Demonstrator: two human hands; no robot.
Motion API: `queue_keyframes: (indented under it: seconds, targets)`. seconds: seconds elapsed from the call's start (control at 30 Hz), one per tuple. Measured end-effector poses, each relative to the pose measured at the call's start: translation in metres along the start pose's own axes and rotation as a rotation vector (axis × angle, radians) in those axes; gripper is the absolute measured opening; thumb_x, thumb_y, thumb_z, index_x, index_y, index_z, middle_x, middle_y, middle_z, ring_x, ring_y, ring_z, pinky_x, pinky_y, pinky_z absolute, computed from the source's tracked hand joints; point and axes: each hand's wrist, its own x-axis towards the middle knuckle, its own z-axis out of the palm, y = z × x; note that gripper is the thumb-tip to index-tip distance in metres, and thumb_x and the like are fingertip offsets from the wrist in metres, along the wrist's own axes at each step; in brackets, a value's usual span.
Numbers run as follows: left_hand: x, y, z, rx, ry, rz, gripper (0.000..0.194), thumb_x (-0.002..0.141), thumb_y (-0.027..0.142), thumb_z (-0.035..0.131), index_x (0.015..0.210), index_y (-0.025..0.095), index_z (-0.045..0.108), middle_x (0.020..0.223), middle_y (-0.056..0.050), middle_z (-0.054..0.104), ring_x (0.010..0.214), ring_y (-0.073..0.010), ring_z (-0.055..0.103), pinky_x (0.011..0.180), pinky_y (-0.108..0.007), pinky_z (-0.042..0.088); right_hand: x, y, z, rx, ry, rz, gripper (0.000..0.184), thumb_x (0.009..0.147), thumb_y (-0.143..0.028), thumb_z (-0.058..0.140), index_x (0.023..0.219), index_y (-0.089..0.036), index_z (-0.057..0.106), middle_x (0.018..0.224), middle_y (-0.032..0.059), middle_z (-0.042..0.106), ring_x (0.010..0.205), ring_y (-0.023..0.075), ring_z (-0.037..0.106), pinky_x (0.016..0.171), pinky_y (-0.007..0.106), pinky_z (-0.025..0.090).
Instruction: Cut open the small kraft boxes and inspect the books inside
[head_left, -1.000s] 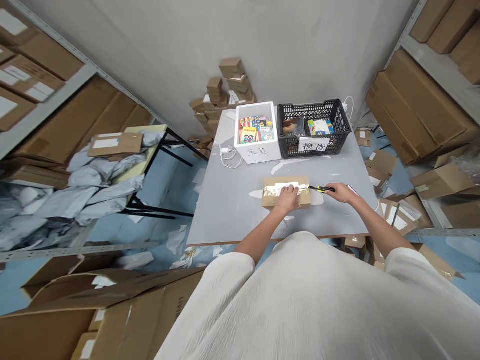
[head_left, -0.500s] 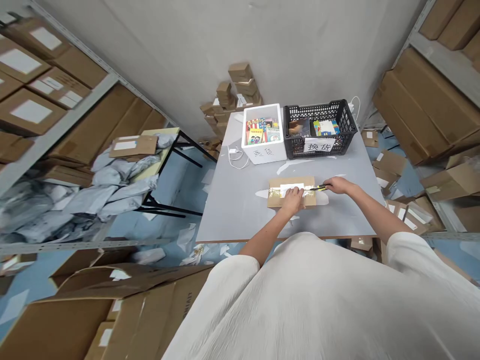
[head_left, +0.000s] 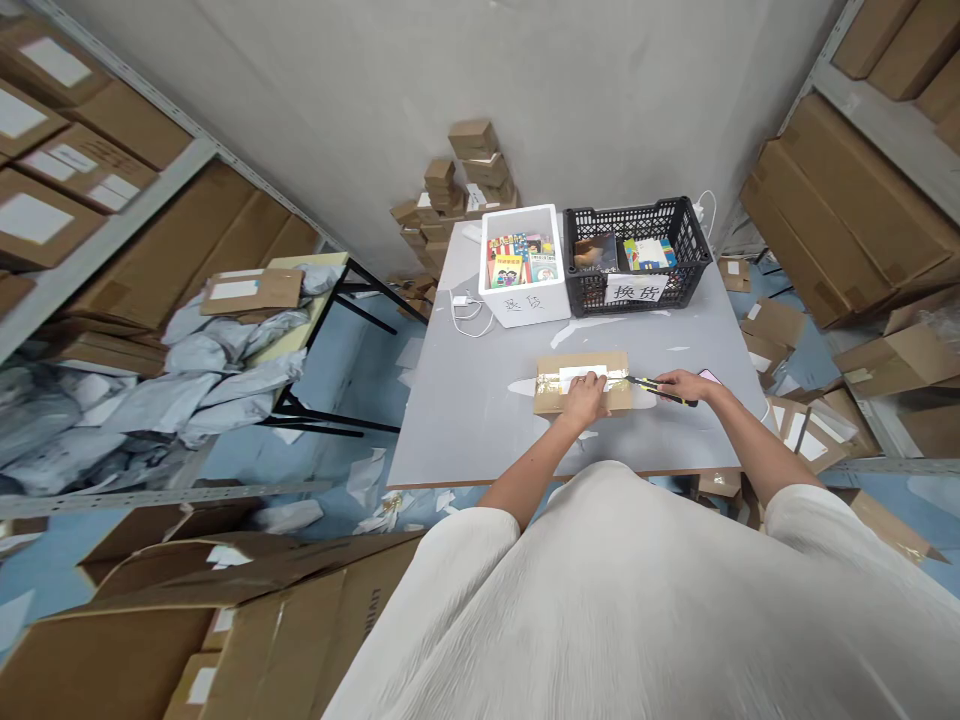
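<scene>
A small taped cardboard box (head_left: 547, 398) with a white label (head_left: 574, 378) lies near the middle of the grey table. My left hand (head_left: 585, 397) rests on its top, fingers spread over the label and shiny tape. To the right, my right hand (head_left: 681, 385) grips a black and yellow utility knife (head_left: 660, 391). Its tip points left and meets the right end of the box; whether it has gone into the tape is too small to tell. A phone (head_left: 709, 377) lies partly behind my right wrist.
At the table's back stand a white foam bin (head_left: 525, 306) of books and a black crate (head_left: 679, 285), also with books. A white charger and cable (head_left: 469, 305) lie left of the bin. Shelves of cartons flank both sides; a large open carton (head_left: 300, 630) stands at lower left.
The knife has swung so its rear end now points toward me, and my right hand has shifted slightly right and down. My left hand stays on the box. The phone has come into sight.
</scene>
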Motion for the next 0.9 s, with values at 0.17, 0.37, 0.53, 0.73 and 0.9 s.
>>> queue_keyframes:
  seconds: [0.17,0.37,0.53,0.73,0.9]
  targets:
    - [-0.003,0.0,0.002,0.006,0.008,0.014,0.082,0.08,0.038,0.099,0.148,0.026,0.055,0.145,-0.015,0.061,0.135,-0.0378,0.065,0.124,-0.048,0.037,-0.005,0.006,0.002,0.019,0.013,-0.008,0.051,0.086,-0.074,0.071,0.091,-0.023,0.075,0.074,0.0011,0.067,0.063,0.0149,0.054,0.054,0.025,0.042]
    - [-0.004,0.0,0.003,0.032,0.01,0.037,0.083,0.081,0.04,0.098,0.15,0.025,0.055,0.144,-0.016,0.061,0.131,-0.0373,0.066,0.125,-0.048,0.036,-0.003,-0.001,0.013,0.002,0.072,0.007,0.05,0.089,-0.073,0.071,0.091,-0.024,0.075,0.073,0.0012,0.067,0.063,0.0157,0.057,0.054,0.025,0.045]
    - [-0.003,-0.002,0.002,0.034,0.004,0.044,0.083,0.081,0.041,0.097,0.151,0.027,0.055,0.146,-0.016,0.061,0.133,-0.0379,0.066,0.125,-0.049,0.036,0.0,-0.007,0.025,0.031,0.112,0.001,0.049,0.091,-0.072,0.068,0.089,-0.023,0.072,0.074,0.0013,0.066,0.063,0.0153,0.057,0.056,0.025,0.046]
    - [-0.004,-0.002,0.006,0.021,0.006,0.053,0.081,0.082,0.04,0.097,0.15,0.027,0.055,0.146,-0.015,0.061,0.137,-0.0362,0.063,0.128,-0.049,0.034,-0.014,0.002,0.022,0.028,0.071,0.023,0.045,0.089,-0.069,0.069,0.094,-0.024,0.073,0.079,0.0021,0.069,0.067,0.0165,0.059,0.059,0.026,0.046]
    - [-0.002,-0.002,0.006,0.037,0.019,0.072,0.081,0.082,0.039,0.097,0.15,0.028,0.055,0.144,-0.014,0.061,0.137,-0.0355,0.063,0.128,-0.048,0.035,-0.009,-0.002,0.025,0.018,0.096,0.023,0.047,0.09,-0.07,0.064,0.094,-0.023,0.071,0.077,0.0012,0.067,0.063,0.0149,0.054,0.055,0.024,0.042]
